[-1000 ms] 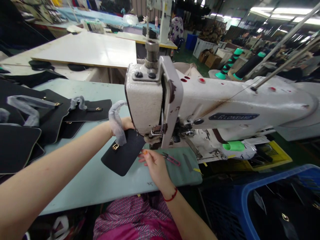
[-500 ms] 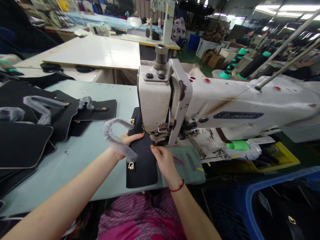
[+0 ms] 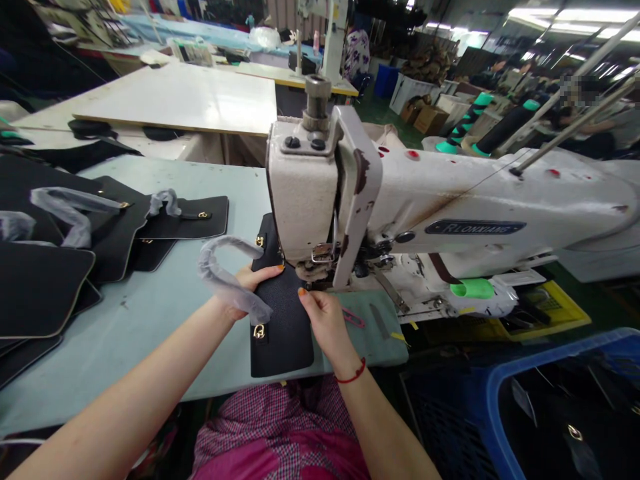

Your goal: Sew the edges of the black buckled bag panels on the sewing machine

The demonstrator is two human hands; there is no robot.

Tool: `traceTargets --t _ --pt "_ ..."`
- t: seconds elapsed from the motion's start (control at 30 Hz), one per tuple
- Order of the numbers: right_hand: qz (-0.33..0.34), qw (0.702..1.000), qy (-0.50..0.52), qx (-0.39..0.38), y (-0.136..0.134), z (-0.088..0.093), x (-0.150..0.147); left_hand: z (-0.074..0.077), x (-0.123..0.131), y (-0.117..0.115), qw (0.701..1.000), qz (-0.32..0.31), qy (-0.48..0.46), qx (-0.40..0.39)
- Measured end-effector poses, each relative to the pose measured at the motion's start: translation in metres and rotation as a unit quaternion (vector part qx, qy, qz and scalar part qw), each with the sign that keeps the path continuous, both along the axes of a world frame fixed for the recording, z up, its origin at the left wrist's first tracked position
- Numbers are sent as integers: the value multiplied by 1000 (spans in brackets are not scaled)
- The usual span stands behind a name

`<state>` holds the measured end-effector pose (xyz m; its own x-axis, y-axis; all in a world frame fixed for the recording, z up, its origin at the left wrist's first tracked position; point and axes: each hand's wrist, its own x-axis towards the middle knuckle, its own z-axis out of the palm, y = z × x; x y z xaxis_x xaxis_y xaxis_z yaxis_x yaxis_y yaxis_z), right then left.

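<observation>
A black leather panel (image 3: 283,327) with gold rings and a plastic-wrapped handle (image 3: 225,283) lies under the head of a white sewing machine (image 3: 320,193). My left hand (image 3: 250,283) rests on the panel's left side, fingers pressed on the leather beneath the handle loop. My right hand (image 3: 323,320) presses the panel's right edge close to the presser foot (image 3: 313,273), fingers bent. Small pink snips (image 3: 353,318) lie on the table just right of that hand.
Several more black panels (image 3: 45,287) with wrapped handles are stacked at the left of the pale green table (image 3: 150,327). A blue crate (image 3: 550,413) holding black pieces stands at the lower right. White worktables (image 3: 185,100) stand behind.
One second ago the panel lay slanted with my left hand behind it. It has since been turned lengthwise under the machine head, and both hands came onto it. Little differs from half a second ago.
</observation>
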<state>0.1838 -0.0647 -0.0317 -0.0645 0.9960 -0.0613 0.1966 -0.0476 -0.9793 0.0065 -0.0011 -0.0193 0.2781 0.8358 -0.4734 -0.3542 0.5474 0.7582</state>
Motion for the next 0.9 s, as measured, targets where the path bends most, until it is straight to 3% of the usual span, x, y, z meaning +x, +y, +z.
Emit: traceTargets --t 0.13,0.3,0.6,0.9 --pt "-1 1000 8 -2 0 0 0 -3 -3 -1 1000 5 11 6" --pt "31 998 39 -38 1 -5 2 -8 -13 -7 995 -95 -33 -17" --pt "37 997 53 -42 -4 -3 0 -3 -13 -7 998 -54 -41 -19" --pt "36 999 22 -23 0 -1 1 -16 -17 -2 997 -68 -45 -18"
